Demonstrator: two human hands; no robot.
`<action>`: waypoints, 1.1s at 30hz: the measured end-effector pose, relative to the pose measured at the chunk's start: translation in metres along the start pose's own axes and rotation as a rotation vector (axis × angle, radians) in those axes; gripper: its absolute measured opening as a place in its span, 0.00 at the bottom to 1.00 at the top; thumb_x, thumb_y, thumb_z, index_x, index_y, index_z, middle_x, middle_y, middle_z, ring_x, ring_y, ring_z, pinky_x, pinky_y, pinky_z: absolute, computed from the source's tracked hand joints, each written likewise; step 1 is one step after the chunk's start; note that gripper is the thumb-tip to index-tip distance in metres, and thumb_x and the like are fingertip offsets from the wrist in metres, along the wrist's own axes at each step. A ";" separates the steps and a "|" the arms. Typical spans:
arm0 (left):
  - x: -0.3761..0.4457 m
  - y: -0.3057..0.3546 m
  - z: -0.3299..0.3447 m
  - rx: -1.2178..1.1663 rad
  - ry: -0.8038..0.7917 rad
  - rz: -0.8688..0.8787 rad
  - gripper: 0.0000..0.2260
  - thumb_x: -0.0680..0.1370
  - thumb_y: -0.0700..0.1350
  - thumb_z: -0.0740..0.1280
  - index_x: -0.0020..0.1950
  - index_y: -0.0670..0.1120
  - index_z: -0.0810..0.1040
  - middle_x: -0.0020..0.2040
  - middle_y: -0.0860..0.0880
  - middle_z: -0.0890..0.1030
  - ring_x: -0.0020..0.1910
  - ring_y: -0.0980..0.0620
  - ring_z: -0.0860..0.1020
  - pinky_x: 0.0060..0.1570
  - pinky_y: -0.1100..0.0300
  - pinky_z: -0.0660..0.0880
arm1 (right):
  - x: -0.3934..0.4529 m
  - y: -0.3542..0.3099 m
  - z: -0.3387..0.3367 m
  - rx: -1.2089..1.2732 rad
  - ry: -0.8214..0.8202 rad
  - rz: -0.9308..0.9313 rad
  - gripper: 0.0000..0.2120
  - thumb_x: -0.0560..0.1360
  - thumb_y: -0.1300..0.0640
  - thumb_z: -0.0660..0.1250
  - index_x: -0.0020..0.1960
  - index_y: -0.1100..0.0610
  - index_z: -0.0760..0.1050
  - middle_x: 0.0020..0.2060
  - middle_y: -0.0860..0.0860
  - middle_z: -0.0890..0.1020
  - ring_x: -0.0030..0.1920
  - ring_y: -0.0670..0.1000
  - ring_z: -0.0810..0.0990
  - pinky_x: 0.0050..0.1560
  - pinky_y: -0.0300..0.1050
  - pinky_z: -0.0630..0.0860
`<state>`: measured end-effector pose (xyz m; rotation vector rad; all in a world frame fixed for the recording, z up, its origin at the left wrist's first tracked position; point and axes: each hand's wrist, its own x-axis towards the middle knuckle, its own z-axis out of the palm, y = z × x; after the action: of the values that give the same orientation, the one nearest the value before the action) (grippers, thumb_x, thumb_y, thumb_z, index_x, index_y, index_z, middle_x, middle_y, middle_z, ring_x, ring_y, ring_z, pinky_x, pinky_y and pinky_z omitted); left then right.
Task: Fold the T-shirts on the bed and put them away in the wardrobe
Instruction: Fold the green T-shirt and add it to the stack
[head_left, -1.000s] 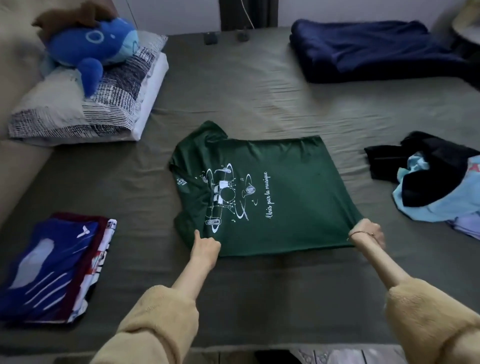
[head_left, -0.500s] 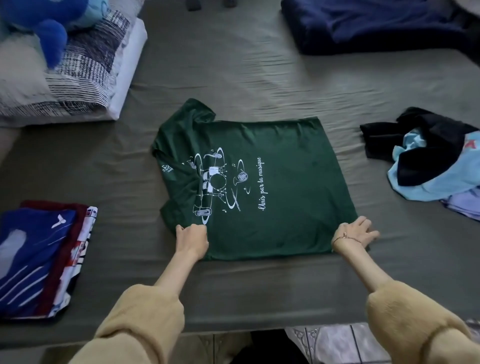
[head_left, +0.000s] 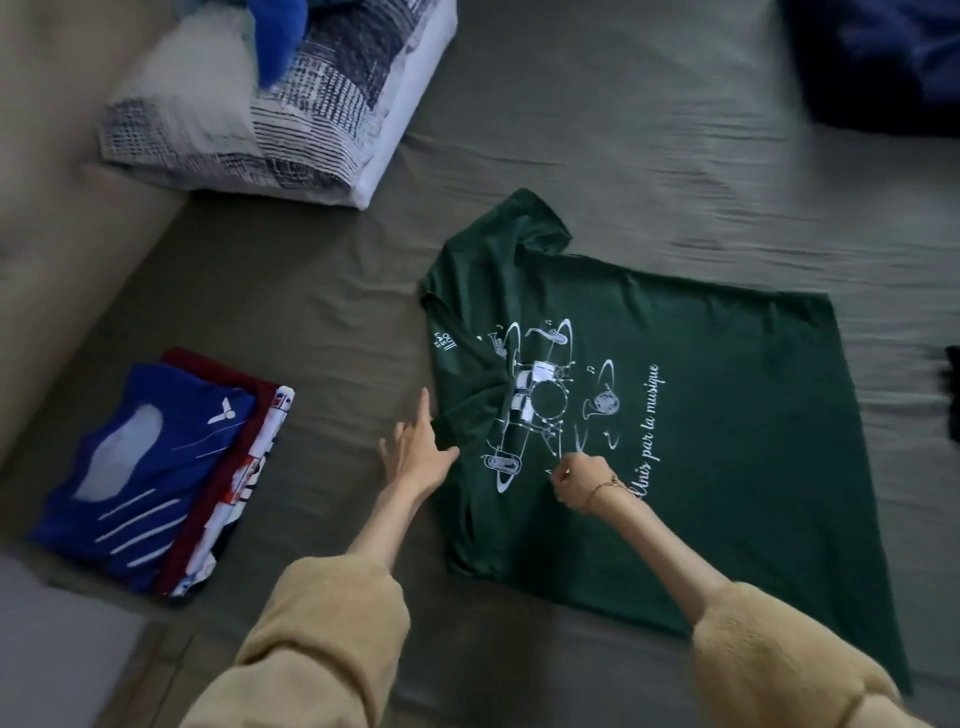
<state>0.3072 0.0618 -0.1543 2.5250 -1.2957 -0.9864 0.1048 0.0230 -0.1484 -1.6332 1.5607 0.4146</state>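
A dark green cotton T-shirt (head_left: 701, 426), printed with white musical instruments and cursive lettering, is being laid flat mid-bed on the wrinkled olive sheet (head_left: 623, 156). Its sleeve edge is being touched by the left hand (head_left: 418, 457), fingers spread straight. Printed fabric is being pinched by the right hand (head_left: 584, 480), fingers curled. Folded blue and red shirts (head_left: 156, 467) are lying near the bed's left edge.

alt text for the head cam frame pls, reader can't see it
A dark green T-shirt with a white music print lies partly folded on a grey-green bed sheet; the left hand, fingers straight, touches its collar end and the right hand pinches the printed fabric. A folded stack of blue, maroon and white shirts lies left; a striped pillow behind.
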 end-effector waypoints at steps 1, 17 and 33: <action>0.005 -0.004 -0.002 0.070 0.013 0.019 0.34 0.76 0.50 0.67 0.78 0.51 0.53 0.72 0.50 0.68 0.74 0.47 0.59 0.73 0.45 0.51 | 0.009 -0.012 0.002 0.025 -0.030 -0.045 0.13 0.75 0.63 0.57 0.56 0.59 0.76 0.54 0.58 0.80 0.51 0.57 0.81 0.54 0.50 0.78; -0.049 -0.073 -0.063 -0.064 0.004 -0.100 0.21 0.79 0.59 0.59 0.35 0.44 0.65 0.38 0.44 0.76 0.45 0.41 0.76 0.41 0.52 0.66 | 0.004 -0.096 0.045 -0.002 -0.272 -0.312 0.06 0.74 0.62 0.64 0.47 0.53 0.75 0.48 0.56 0.83 0.34 0.48 0.78 0.46 0.39 0.76; -0.086 -0.125 -0.038 -0.270 -0.374 -0.356 0.22 0.80 0.54 0.62 0.65 0.37 0.71 0.62 0.43 0.75 0.60 0.45 0.75 0.57 0.56 0.70 | -0.025 -0.103 0.077 -0.165 -0.598 0.027 0.07 0.79 0.57 0.57 0.49 0.60 0.71 0.45 0.55 0.84 0.40 0.52 0.82 0.34 0.38 0.72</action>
<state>0.3796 0.1992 -0.1319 2.4787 -0.7168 -1.6466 0.2196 0.0854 -0.1432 -1.4262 1.1151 0.9684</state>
